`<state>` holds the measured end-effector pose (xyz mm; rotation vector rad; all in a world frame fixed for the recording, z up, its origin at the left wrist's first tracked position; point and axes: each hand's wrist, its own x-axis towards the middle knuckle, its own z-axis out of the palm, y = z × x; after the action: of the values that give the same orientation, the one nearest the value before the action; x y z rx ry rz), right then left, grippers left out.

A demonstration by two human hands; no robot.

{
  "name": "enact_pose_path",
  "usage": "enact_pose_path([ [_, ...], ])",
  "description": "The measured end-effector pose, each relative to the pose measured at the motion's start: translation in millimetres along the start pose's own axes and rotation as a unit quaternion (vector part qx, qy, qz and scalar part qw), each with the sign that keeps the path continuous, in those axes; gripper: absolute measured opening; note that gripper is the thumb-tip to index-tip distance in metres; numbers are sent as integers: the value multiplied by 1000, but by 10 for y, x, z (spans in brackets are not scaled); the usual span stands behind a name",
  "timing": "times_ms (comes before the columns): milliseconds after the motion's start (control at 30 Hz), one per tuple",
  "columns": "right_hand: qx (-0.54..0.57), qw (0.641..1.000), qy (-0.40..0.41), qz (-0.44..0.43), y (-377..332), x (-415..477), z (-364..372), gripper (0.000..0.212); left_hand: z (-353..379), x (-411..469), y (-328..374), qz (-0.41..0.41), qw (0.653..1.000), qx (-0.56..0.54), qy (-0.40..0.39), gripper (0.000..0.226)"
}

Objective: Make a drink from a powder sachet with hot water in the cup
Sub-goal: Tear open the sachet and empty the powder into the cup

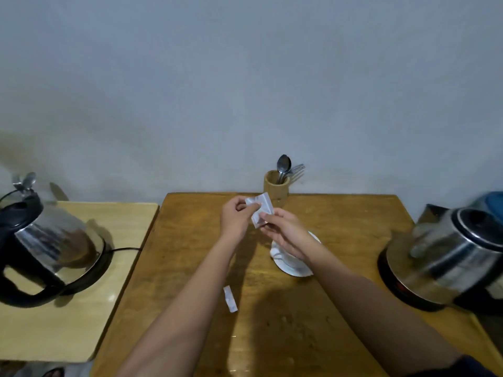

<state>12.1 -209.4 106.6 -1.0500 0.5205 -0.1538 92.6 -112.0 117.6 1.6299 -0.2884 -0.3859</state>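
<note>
Both my hands hold a small white powder sachet (261, 209) above the middle of the brown wooden table (340, 308). My left hand (236, 217) pinches its upper left edge. My right hand (285, 231) grips its lower part. Under my right hand sits a white cup (284, 258) on a white saucer (295, 270), mostly hidden by the hand and wrist. A torn white strip (230, 298) lies flat on the table between my forearms.
A steel electric kettle (449, 257) on a black base stands at the table's right edge. Another kettle (46, 240) sits on a pale side table (81, 322) at left. A bamboo holder (276, 187) with spoons and a fork stands at the back edge by the wall.
</note>
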Motion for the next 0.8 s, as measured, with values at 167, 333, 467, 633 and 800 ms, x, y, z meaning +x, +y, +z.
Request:
enact_pose_path([
  [167,104,991,81,-4,-170,-102,-424,10,457,62,87,-44,996,-1,-74,16],
  [333,82,987,140,17,-219,-97,-821,8,777,142,123,-76,975,85,-190,25],
  [467,-127,980,148,33,-264,-133,-1004,9,890,227,48,-32,944,208,-253,42],
  [633,-391,910,137,-16,-230,-98,-1141,14,971,246,-166,5,908,305,-287,23],
  [800,-526,842,102,-64,-155,-18,-1164,12,962,197,-336,38,898,346,-269,10],
])
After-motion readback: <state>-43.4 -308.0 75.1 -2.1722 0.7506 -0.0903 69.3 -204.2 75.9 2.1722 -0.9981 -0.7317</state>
